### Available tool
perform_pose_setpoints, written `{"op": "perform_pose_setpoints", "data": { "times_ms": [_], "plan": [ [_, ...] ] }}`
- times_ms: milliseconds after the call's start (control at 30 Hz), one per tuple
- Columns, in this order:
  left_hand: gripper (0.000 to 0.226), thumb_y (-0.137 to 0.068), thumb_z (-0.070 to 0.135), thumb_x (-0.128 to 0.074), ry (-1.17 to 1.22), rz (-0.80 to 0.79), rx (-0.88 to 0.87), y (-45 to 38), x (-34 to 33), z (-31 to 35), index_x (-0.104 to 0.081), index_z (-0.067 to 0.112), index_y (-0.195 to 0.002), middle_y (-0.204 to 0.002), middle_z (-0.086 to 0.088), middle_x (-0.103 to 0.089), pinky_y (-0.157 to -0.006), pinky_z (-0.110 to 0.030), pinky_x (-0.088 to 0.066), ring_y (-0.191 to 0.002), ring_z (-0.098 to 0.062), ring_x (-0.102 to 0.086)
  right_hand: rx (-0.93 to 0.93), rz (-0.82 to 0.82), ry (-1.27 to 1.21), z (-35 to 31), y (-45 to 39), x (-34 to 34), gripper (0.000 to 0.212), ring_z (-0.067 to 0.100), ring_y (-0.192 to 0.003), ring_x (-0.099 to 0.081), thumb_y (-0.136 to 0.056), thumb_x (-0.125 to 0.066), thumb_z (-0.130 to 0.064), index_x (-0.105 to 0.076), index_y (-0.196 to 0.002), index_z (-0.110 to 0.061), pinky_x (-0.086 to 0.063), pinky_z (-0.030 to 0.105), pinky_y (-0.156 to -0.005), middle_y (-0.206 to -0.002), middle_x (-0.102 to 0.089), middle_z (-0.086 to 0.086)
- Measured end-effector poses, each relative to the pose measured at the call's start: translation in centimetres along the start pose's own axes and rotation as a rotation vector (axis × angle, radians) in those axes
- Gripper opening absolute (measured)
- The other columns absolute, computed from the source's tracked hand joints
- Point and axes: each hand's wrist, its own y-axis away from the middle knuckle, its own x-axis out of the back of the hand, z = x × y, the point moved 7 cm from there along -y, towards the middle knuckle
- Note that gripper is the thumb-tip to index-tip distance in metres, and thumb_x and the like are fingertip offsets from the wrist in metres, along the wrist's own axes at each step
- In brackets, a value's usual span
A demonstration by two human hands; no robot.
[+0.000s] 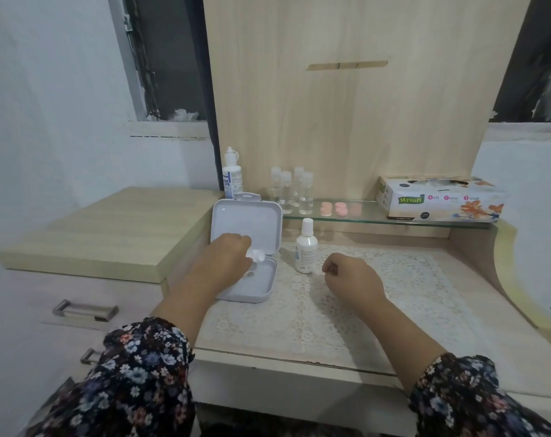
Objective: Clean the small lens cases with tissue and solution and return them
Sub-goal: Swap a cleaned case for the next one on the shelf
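A pale grey lens case is sitting open on a white lace mat. It is square with round corners, smooth and plastic-looking. Its lid is standing up at the back and its shallow bottom half is lying flat toward the person. A small round dot is showing inside the bottom half.

The left hand is reaching into the case. Its fingers are curling round a little crumpled white tissue and pinching it, right where the lid is meeting the bottom half. The hand is covering part of the bottom half, so the rest of the inside is hidden.

The right hand is resting on the lace mat, apart from the case. Its fingers are curling into a loose fist, and I cannot tell if anything is inside.

A small white bottle with a white cap is standing upright between the two hands, just beside the case.

Beyond the fingers, a glass shelf is running along a light wooden back board. On it, four little clear vials with pale caps are standing close together. Next to them, small round pink cases are lying in a row. A flowery tissue box is sitting at the far end, past the right hand. A taller white bottle with blue letters is standing behind the case lid.

Both sleeves are dark with small flowers.
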Motion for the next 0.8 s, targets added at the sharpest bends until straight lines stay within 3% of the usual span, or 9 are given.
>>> {"op": "perform_pose_setpoints", "data": {
  "times_ms": [100, 167, 433, 567, 633, 700, 800],
  "plan": [
    [0.028, -0.062, 0.004, -0.080, -0.223, 0.021, -0.241, 0.5, -0.2, 1.3, -0.053, 0.007, -0.071, -0.070, -0.009, -0.055, -0.049, -0.037, -0.042, -0.067, -0.028, -0.054, 0.010, 0.027, -0.008, 0.1, 0.1, 0.3, 0.025, 0.016, -0.084, -0.059, -0.088, -0.045, -0.013, -0.064, -0.101, -0.024, -0.050, 0.029, -0.067, -0.094, -0.067, -0.007],
    [0.041, -0.045, -0.004, -0.084, -0.317, 0.015, -0.313, 0.7, -0.1, 1.6, -0.050, 0.010, -0.064, -0.062, -0.006, -0.050, -0.040, -0.032, -0.036, -0.056, -0.024, -0.050, 0.016, 0.050, -0.009, 0.5, 0.3, 0.6, 0.023, 0.016, -0.086, -0.060, -0.089, -0.046, -0.014, -0.064, -0.102, -0.024, -0.052, 0.031, -0.069, -0.096, -0.067, -0.007],
    [0.045, -0.041, -0.013, -0.079, -0.368, 0.130, -0.449, 1.3, 0.5, 3.1, -0.052, 0.011, -0.067, -0.063, -0.006, -0.049, -0.046, -0.029, -0.027, -0.056, -0.023, -0.046, 0.015, 0.142, -0.031, 3.2, 1.8, 1.7, 0.020, 0.016, -0.087, -0.059, -0.093, -0.049, -0.015, -0.066, -0.102, -0.020, -0.049, 0.031, -0.069, -0.098, -0.068, -0.006],
    [0.034, -0.053, -0.005, -0.080, -0.277, 0.077, -0.330, 1.2, -0.4, 2.0, -0.052, 0.009, -0.067, -0.065, -0.007, -0.051, -0.047, -0.031, -0.030, -0.059, -0.025, -0.050, -0.012, 0.151, -0.031, 4.2, 2.0, 1.9, 0.023, 0.016, -0.086, -0.059, -0.091, -0.048, -0.012, -0.066, -0.103, -0.021, -0.047, 0.029, -0.066, -0.098, -0.068, -0.006],
    [0.018, -0.074, 0.007, -0.071, -0.064, 0.132, -0.133, 1.1, 0.1, 1.2, -0.054, 0.005, -0.072, -0.071, -0.010, -0.054, -0.054, -0.034, -0.033, -0.070, -0.030, -0.054, -0.041, 0.143, -0.080, 4.9, 2.0, 1.9, 0.023, 0.015, -0.084, -0.059, -0.091, -0.048, -0.013, -0.065, -0.102, -0.023, -0.047, 0.028, -0.065, -0.096, -0.068, -0.007],
    [0.020, -0.089, 0.019, -0.059, 0.159, 0.163, 0.112, 1.3, 0.5, 0.9, -0.055, 0.002, -0.079, -0.077, -0.011, -0.057, -0.062, -0.037, -0.037, -0.076, -0.029, -0.053, -0.072, 0.150, -0.140, 5.7, 2.1, 2.1, 0.021, 0.014, -0.081, -0.059, -0.091, -0.050, -0.013, -0.065, -0.100, -0.023, -0.047, 0.029, -0.065, -0.093, -0.067, -0.008],
    [0.022, -0.091, 0.025, -0.057, 0.354, 0.184, 0.182, 1.6, 0.6, 4.2, -0.062, 0.003, -0.091, -0.084, -0.009, -0.063, -0.070, -0.039, -0.044, -0.080, -0.025, -0.055, -0.110, 0.171, -0.204, 6.9, 2.2, 2.2, 0.017, 0.012, -0.078, -0.058, -0.090, -0.052, -0.014, -0.065, -0.095, -0.024, -0.045, 0.027, -0.061, -0.088, -0.064, -0.010]
  ]
}}
